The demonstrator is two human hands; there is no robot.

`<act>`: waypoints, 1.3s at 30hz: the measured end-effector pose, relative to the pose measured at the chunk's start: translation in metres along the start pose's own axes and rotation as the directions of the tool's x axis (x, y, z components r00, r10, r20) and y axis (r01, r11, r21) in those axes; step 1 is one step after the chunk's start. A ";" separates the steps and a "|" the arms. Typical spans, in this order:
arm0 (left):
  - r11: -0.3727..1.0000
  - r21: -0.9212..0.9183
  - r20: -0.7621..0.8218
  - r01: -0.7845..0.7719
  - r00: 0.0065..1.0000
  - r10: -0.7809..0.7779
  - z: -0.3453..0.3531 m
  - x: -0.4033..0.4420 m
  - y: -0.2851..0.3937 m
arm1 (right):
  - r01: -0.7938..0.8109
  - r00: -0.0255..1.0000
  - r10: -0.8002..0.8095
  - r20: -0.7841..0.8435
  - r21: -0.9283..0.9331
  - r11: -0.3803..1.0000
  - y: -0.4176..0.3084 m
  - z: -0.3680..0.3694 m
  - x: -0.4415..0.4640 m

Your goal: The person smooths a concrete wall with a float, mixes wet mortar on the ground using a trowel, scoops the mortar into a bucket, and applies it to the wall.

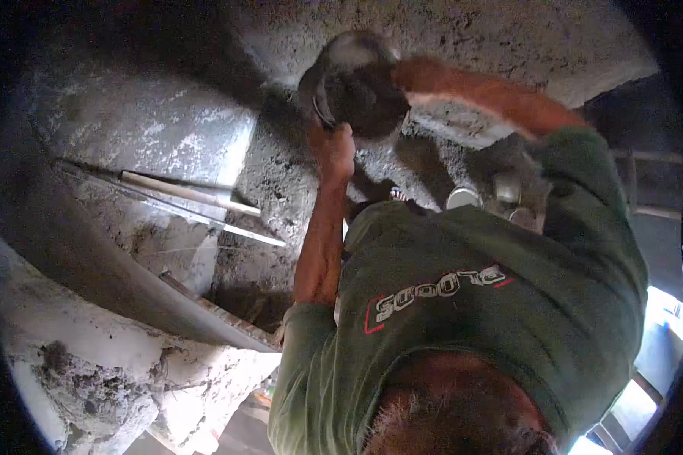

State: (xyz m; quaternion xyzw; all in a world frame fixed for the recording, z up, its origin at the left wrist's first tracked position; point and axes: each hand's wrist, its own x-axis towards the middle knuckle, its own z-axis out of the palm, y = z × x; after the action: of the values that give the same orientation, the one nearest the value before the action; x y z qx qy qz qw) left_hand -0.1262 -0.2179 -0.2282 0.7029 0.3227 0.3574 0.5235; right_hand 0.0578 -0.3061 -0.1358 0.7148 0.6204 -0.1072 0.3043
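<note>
A dark round bucket (pixel 364 95) is tilted over the rough grey floor, its mouth partly in shadow. My left hand (pixel 334 152) is closed on the near left edge of the bucket, with the thumb on top. On the bucket's right side lies my right hand (pixel 423 78), blurred by motion and closed against it, its fingers mostly hidden. What is inside the bucket is too dark to make out.
A wooden stick (pixel 190 192) and a long metal bar (pixel 205 222) lie on the left. A curved wall edge (pixel 129 273) and broken masonry (pixel 114 379) are at lower left. A raised rough slab (pixel 463 125) stands beyond the bucket. One shoe (pixel 464 198) shows below.
</note>
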 end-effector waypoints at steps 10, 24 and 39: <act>0.848 -0.187 0.026 0.496 0.865 -0.501 0.009 -0.010 -0.092 | 0.112 0.937 0.156 -0.312 0.691 0.714 -0.021 0.079 -0.006; 0.699 -0.687 -0.164 0.197 0.896 -0.414 -0.047 -0.055 -0.062 | 0.134 0.948 0.027 -0.317 0.475 0.870 -0.003 0.004 -0.003; 0.649 -0.664 -0.570 0.372 0.310 -0.761 -0.176 -0.200 -0.120 | 0.659 0.666 -0.710 -0.229 0.626 0.417 -0.020 -0.223 0.100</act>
State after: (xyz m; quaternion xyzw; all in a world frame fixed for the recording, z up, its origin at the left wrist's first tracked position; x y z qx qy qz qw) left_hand -0.3907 -0.2655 -0.3423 0.1572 0.6738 0.4824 0.5372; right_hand 0.0096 -0.0960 -0.0181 0.4529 0.7636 -0.4598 -0.0192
